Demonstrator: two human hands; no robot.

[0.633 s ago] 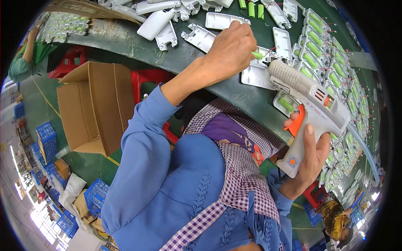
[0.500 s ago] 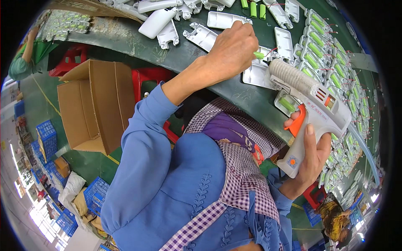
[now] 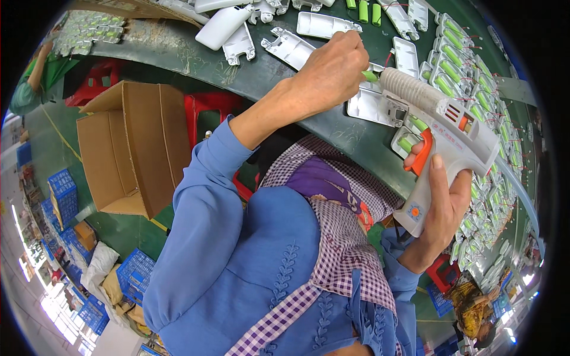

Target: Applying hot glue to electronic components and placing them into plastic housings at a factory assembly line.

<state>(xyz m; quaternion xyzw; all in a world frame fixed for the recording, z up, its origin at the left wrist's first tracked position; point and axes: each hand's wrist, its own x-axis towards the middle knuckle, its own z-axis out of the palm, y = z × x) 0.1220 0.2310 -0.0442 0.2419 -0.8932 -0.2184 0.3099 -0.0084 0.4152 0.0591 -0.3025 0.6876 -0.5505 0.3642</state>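
My right hand [image 3: 442, 207] is wrapped round the grip of a white hot glue gun [image 3: 454, 142]. Its fingers lie at the orange trigger [image 3: 422, 153]. The gun's ribbed front end points up and left, close beside a green battery cell [image 3: 371, 76] with a red wire. That cell is at the fingertips of my left hand [image 3: 333, 66], whose fingers are pinched together over a white plastic shell [image 3: 369, 107]; the hand partly hides both. Below the gun's front, another white shell with a green cell [image 3: 406, 143] lies near the table edge.
Several empty white shells [image 3: 323, 25] and loose green cells [image 3: 376, 15] lie at the far side of the table [image 3: 261, 77]. Rows of filled shells [image 3: 457, 74] cover its right side. A pale hose [image 3: 523, 199] trails from the gun. At left stand a cardboard box [image 3: 142, 151] and a red stool [image 3: 205, 110].
The glue gun's front end has shifted slightly up, closer to the cell at my left fingertips. My left hand has moved slightly right and stays pinched.
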